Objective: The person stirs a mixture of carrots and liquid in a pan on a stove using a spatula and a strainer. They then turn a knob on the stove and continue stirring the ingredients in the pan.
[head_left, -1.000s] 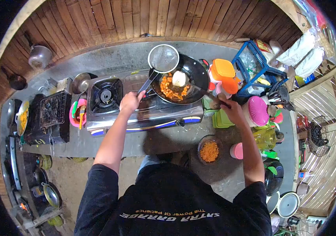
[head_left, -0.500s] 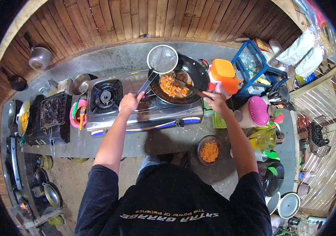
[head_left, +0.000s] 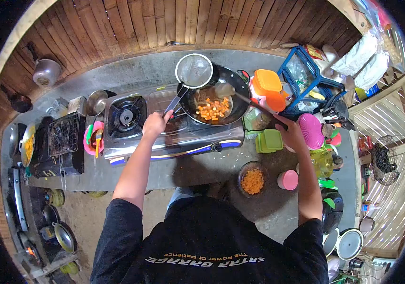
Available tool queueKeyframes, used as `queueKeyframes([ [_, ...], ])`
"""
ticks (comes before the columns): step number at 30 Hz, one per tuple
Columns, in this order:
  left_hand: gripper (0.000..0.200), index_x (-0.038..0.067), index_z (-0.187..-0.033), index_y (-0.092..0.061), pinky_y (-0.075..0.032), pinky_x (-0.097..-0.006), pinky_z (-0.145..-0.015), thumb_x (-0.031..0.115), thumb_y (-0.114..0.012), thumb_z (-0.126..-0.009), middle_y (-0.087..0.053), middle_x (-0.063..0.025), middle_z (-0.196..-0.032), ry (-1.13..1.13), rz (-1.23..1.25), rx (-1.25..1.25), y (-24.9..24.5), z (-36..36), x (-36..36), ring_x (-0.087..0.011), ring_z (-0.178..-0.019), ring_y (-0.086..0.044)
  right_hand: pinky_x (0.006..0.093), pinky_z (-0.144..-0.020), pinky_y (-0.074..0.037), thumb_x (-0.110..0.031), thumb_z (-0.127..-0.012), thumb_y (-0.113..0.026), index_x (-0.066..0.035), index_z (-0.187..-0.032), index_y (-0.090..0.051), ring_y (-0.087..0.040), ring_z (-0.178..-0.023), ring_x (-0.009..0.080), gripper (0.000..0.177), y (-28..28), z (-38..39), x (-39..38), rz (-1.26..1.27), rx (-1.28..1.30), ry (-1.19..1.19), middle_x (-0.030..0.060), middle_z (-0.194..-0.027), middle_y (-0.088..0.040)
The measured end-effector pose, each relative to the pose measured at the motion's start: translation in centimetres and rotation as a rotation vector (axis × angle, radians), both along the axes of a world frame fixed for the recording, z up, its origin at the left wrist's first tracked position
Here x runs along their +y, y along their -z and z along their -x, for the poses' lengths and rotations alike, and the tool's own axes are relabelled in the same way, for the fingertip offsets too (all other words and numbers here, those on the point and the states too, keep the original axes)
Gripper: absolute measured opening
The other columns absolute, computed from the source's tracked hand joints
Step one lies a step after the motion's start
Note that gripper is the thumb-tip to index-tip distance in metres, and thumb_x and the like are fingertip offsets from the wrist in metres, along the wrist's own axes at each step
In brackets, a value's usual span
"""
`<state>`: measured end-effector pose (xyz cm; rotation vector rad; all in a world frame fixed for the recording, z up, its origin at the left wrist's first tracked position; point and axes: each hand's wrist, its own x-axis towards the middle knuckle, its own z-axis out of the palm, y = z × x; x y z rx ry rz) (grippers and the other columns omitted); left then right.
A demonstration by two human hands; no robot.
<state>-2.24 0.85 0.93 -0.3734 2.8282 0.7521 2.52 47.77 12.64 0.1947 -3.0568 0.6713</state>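
The right hand (head_left: pixel 287 134), closed around a grey-bladed, dark-handled spatula (head_left: pixel 225 90), has drawn back, leaving the orange cubed food (head_left: pixel 214 110) uncovered in the round black wok (head_left: pixel 233 78) ahead-left of it. The left hand (head_left: pixel 155 124) is clamped on a white-rimmed, dark-handled round mesh strainer (head_left: pixel 194 71).

Mesh strainer (head_left: pixel 194 70) and spatula (head_left: pixel 249 101) overlap a black wok (head_left: pixel 231 75) holding orange cubes (head_left: pixel 214 110).

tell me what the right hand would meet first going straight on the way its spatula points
Following the spatula, the right hand would probably meet the right rim of the wok first; depth is unclear, so it might brush the orange-topped container sooner.
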Motion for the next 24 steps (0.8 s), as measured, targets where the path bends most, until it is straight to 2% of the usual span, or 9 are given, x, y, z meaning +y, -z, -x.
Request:
queueKeyframes([
  [3,0.064,0.013,-0.101,-0.075,-0.051,-0.0494,-0.087,0.069,-0.046,-0.090,-0.069,-0.0248,-0.096,0.008,-0.010,-0.015,-1.0,-0.3,0.2,-0.0407,-0.097,-0.066,0.0413,-0.078,-0.052,-0.011,-0.088,-0.066,-0.013,-0.130,-0.061,-0.070,-0.089,0.0344,0.043,1.8,1.0,-0.3,-0.029,0.149,-0.008,0.0237,-0.097,-0.068],
  [6,0.067,0.011,-0.103,-0.075,-0.050,-0.0499,-0.087,0.070,-0.045,-0.090,-0.069,-0.0264,-0.093,0.014,-0.019,0.008,-0.9,-0.4,0.1,-0.0417,-0.094,-0.066,0.0456,-0.079,-0.051,-0.014,-0.089,-0.064,-0.014,-0.131,-0.060,-0.064,-0.094,0.0427,0.042,2.8,1.4,-1.6,-0.085,0.142,0.036,0.0248,-0.101,-0.067],
  [9,0.069,0.009,-0.101,-0.075,-0.050,-0.0501,-0.087,0.070,-0.045,-0.090,-0.069,-0.0260,-0.093,0.011,-0.003,0.026,0.0,0.0,0.0,-0.0416,-0.095,-0.066,0.0431,-0.078,-0.052,-0.018,-0.089,-0.065,-0.013,-0.129,-0.062,-0.067,-0.089,0.0395,0.040,3.2,1.1,-2.3,-0.119,0.074,0.038,0.0236,-0.097,-0.068],
  [12,0.068,0.010,-0.101,-0.074,-0.051,-0.0498,-0.088,0.070,-0.044,-0.090,-0.069,-0.0253,-0.096,0.006,0.021,0.005,0.6,0.3,-0.2,-0.0411,-0.097,-0.066,0.0506,-0.085,-0.050,-0.022,-0.090,-0.063,-0.012,-0.123,-0.065,-0.065,-0.096,0.0431,0.034,3.3,0.8,-1.9,0.008,-0.087,0.020,0.0253,-0.100,-0.068],
  [15,0.067,0.011,-0.103,-0.074,-0.051,-0.0495,-0.088,0.070,-0.044,-0.091,-0.069,-0.0246,-0.102,0.012,0.005,-0.037,0.1,0.2,-0.2,-0.0403,-0.101,-0.066,0.0444,-0.089,-0.050,-0.022,-0.090,-0.065,-0.011,-0.123,-0.065,-0.066,-0.103,0.0373,0.035,1.9,-0.6,-2.7,0.171,-0.206,0.033,0.0229,-0.106,-0.069],
  [18,0.066,0.011,-0.103,-0.074,-0.051,-0.0492,-0.089,0.069,-0.045,-0.091,-0.069,-0.0246,-0.102,0.010,0.008,-0.030,-0.9,-0.2,0.2,-0.0400,-0.101,-0.066,0.0404,-0.090,-0.050,-0.021,-0.090,-0.066,-0.012,-0.127,-0.063,-0.067,-0.105,0.0340,0.038,2.5,-0.9,-2.5,0.208,-0.120,-0.041,0.0209,-0.111,-0.069],
  [21,0.065,0.011,-0.103,-0.074,-0.051,-0.0487,-0.089,0.068,-0.045,-0.091,-0.069,-0.0241,-0.102,0.009,-0.014,-0.015,-0.8,-0.2,0.2,-0.0398,-0.101,-0.066,0.0407,-0.093,-0.048,-0.020,-0.090,-0.065,-0.012,-0.126,-0.063,-0.064,-0.111,0.0367,0.038,3.1,-0.2,-2.1,0.281,-0.152,0.015,0.0206,-0.114,-0.067],
  [24,0.064,0.011,-0.104,-0.074,-0.051,-0.0483,-0.090,0.068,-0.046,-0.091,-0.069,-0.0233,-0.103,0.002,-0.001,-0.014,0.5,0.3,-0.2,-0.0396,-0.102,-0.065,0.0422,-0.095,-0.047,-0.019,-0.090,-0.063,-0.012,-0.128,-0.062,-0.060,-0.115,0.0393,0.039,3.6,0.8,-2.0,0.227,0.003,-0.036,0.0216,-0.120,-0.064],
])
